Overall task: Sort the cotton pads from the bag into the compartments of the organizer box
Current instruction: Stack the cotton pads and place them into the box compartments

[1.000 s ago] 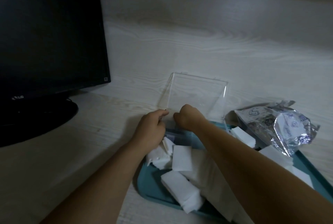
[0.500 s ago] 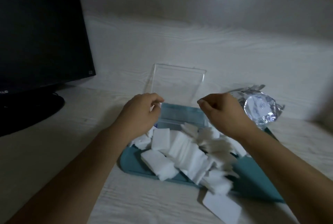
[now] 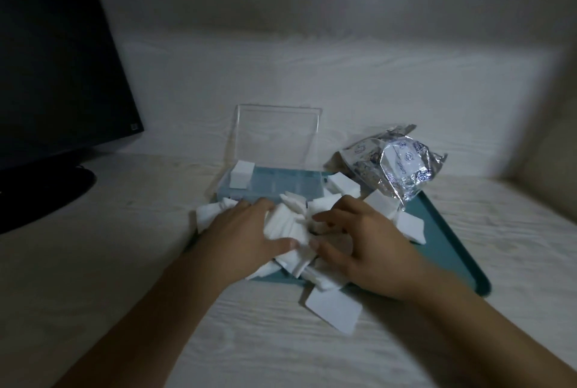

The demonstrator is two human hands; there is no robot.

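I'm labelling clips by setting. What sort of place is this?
Probably a home or office desk: a dark monitor stands on a pale wood-grain desktop, with a teal tray of cotton pads.

Dim light, pale wood-grain desk (image 3: pixel 93 278) and back panel (image 3: pixel 343 81), black monitor (image 3: pixel 56 69) at left.
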